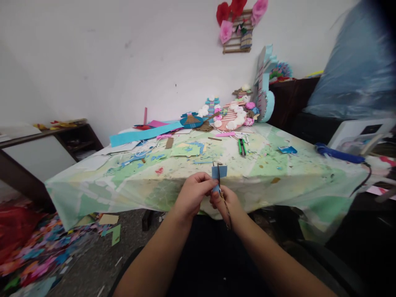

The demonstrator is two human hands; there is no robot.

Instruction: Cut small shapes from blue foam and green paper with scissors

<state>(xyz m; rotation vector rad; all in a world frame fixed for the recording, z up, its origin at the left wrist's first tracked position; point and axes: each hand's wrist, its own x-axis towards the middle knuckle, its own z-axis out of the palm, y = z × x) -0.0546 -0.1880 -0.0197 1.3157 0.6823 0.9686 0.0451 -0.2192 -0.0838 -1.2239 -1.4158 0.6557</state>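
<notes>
In front of the table's near edge, my left hand (195, 190) pinches a small piece of blue paper (222, 171) between thumb and fingers. My right hand (225, 202) is wrapped round a pair of scissors (218, 175), whose blades point away from me and lie across the blue paper. The scissors' handles are partly hidden by my fingers. Beyond them on the table, a green and black utility knife (241, 147) lies on the cloth, and pale green paper pieces (186, 149) are to its left.
A stained green and white tablecloth (262, 165) covers the table. Long blue strip (145, 134), paper guitar (191, 120) and decorations (232, 115) lie at the back. On the right are a blue wrapper (287, 150) and a blue glue gun (338, 153). Paper scraps (46, 251) litter the floor at left.
</notes>
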